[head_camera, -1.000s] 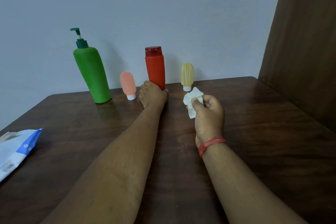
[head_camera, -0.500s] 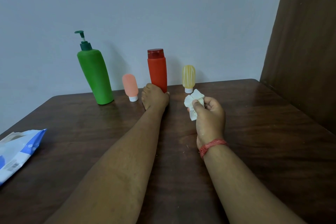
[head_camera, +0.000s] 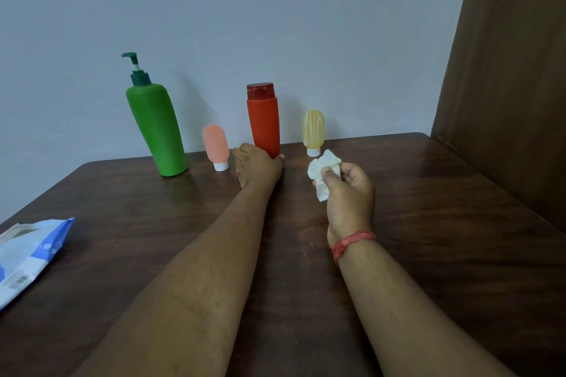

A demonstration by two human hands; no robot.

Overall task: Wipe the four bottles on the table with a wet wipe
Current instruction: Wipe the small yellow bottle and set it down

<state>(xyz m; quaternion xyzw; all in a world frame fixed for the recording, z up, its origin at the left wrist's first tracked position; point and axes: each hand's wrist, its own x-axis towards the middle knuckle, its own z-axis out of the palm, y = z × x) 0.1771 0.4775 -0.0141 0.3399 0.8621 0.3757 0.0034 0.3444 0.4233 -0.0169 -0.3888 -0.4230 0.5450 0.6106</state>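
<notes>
At table centre, toward 12 o'clock: both hands sit just in front of the bottle row.
Left grip: left hand (head_camera: 258, 164) curls round the base of the red bottle (head_camera: 263, 119); thumb tip shows at its 3 o'clock side, the other fingers are hidden behind it.
Right grip: right hand (head_camera: 349, 193) pinches a crumpled wet wipe (head_camera: 324, 170) between thumb and fingers; the wipe is apart from every bottle.
Red bottle: upright on the table (head_camera: 428, 223), cap on, near the back edge.
Step, my read: steady the red bottle, then wipe it.
How to do it well: keep the left hold low so the body and cap stay exposed; bring the wipe in from 3 o'clock, stroke top to bottom, turn the bottle to reach the hidden side.
Wipe: looks balled up; unfolding it would probably give more contact.
Neighbours: pink bottle (head_camera: 216, 147) just at 9 o'clock of the left hand, yellow bottle (head_camera: 313, 131) at 12 o'clock of the wipe; both small, standing on their caps, likely easy to knock over.
Further out: green pump bottle (head_camera: 156, 131) at 10 o'clock, wipe packet (head_camera: 27, 257) at 8 o'clock by the table's left edge.
</notes>
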